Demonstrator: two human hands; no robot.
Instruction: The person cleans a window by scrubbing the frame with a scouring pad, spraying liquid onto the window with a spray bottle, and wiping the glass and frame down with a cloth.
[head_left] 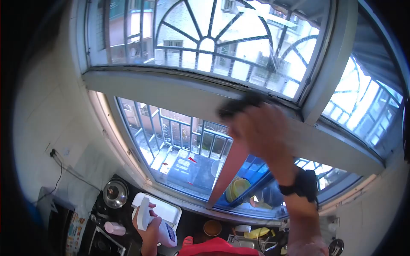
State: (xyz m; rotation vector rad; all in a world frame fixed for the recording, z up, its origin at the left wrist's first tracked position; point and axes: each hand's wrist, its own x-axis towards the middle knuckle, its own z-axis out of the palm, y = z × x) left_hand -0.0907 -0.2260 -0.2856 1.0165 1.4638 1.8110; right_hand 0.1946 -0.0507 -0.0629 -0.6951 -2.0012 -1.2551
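My left hand (149,226) is closed around a white spray bottle (167,235), its trigger head (144,213) pointing up, low over the counter. Up at the window, my right hand (262,130) grips a dark cloth or pad (239,106), blurred by motion, so its exact kind is unclear. That dark thing is at the white crossbar (179,94) just below the upper window pane (188,38). A black watch (299,185) is on my right wrist.
Beneath the crossbar are lower panes (183,145) with bars outside. On the counter stand a white tray (173,213), a metal pot lid (115,193), a pink-white cup (114,228), a brown bowl (212,228) and a sink (247,242). A cord (60,170) hangs from the left wall.
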